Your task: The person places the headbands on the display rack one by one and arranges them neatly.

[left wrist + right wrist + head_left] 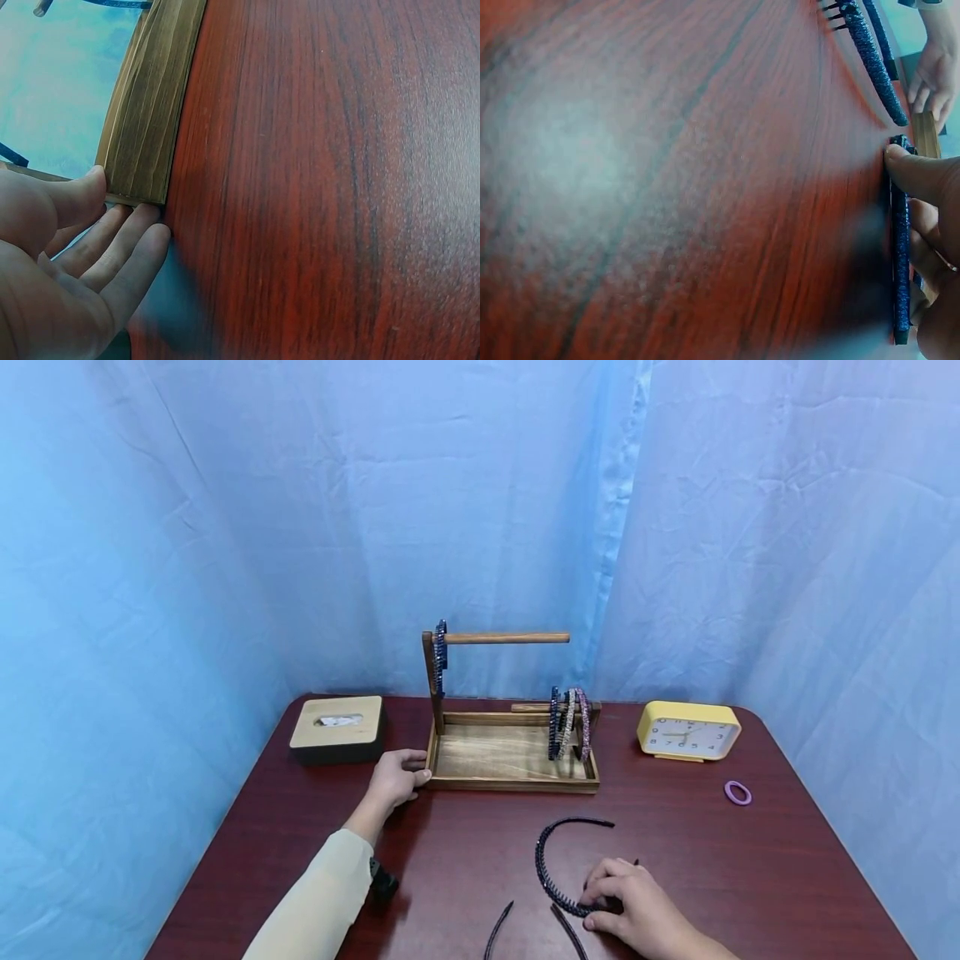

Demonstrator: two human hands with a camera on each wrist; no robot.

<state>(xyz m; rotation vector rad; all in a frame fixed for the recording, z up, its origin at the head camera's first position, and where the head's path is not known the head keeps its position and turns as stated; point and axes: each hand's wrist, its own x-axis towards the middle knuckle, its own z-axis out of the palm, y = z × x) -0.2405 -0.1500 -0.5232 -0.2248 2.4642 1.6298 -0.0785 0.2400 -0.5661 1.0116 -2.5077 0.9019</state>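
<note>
My left hand (397, 775) grips the left end of a wooden headband rack (517, 785); in the left wrist view its thumb is at the rim and its fingers (142, 262) bend against the outer corner. Nearer the front, my right hand (633, 902) pinches one side of a black toothed headband (542, 860), which curves away to the left on the table. Seen from the right wrist, the thumb (915, 169) presses the glittery band (901, 247). A second dark headband (497, 932) lies at the bottom edge, partly cut off.
A blue headband (441, 656) hangs on the rack's upper bar (510, 638). The lower bar carries several more, among them a silver one (567, 727) and a purple one (584, 727). Left stands a tissue box (337, 747); right, a yellow clock (688, 731) and a purple ring (738, 792).
</note>
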